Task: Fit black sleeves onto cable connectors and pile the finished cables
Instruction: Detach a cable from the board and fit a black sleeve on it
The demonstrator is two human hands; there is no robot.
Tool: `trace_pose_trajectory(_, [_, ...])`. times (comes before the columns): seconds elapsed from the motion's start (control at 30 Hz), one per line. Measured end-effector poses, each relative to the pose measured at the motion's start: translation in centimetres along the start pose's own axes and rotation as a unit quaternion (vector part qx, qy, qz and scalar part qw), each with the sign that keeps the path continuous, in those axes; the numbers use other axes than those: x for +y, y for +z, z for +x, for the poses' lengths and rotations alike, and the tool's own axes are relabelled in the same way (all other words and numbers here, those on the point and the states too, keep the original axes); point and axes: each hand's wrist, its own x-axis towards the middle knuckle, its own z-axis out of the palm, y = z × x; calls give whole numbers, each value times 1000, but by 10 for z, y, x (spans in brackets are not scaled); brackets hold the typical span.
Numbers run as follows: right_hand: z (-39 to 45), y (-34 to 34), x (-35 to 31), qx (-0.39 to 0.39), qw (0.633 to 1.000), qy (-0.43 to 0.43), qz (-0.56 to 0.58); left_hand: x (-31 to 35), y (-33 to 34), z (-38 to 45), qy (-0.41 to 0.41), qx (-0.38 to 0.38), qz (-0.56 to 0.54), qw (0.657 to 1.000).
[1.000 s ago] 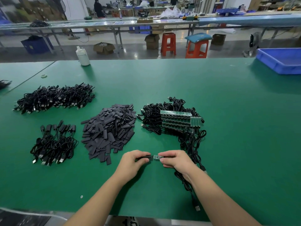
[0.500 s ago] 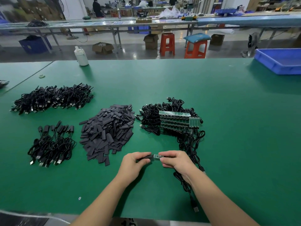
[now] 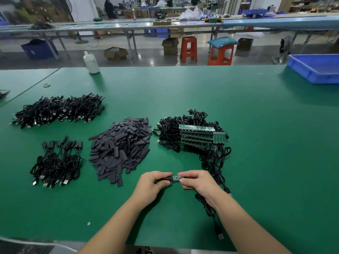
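My left hand (image 3: 153, 182) pinches a black sleeve (image 3: 166, 178) just above the green table. My right hand (image 3: 197, 182) pinches a small green circuit-board connector (image 3: 176, 178), whose left end meets the sleeve's mouth. Its black cable (image 3: 211, 208) trails under my right wrist toward the table's front edge. A heap of loose black sleeves (image 3: 120, 149) lies behind my left hand. Unsleeved cables with green boards (image 3: 194, 136) are heaped behind my right hand. A small pile of sleeved cables (image 3: 56, 164) lies at the left.
A larger heap of black cables (image 3: 58, 110) sits at the far left. A white bottle (image 3: 90, 62) stands at the table's back edge, and a blue tray (image 3: 319, 68) at the back right. Stools and benches stand beyond the table.
Both hands stay in place with the sleeve and connector held end to end; the view has shifted slightly.
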Motion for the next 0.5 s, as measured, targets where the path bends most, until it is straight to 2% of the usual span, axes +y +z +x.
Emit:
trace_pose_trajectory(0.27, [1,-2,0,-14,1000,3,-8,2,-1,1,0,-12,9,1000])
trace_pose_trajectory(0.5, [2,-1,0,-22,999,3,-33,2,3,2,-37,-2,15,999])
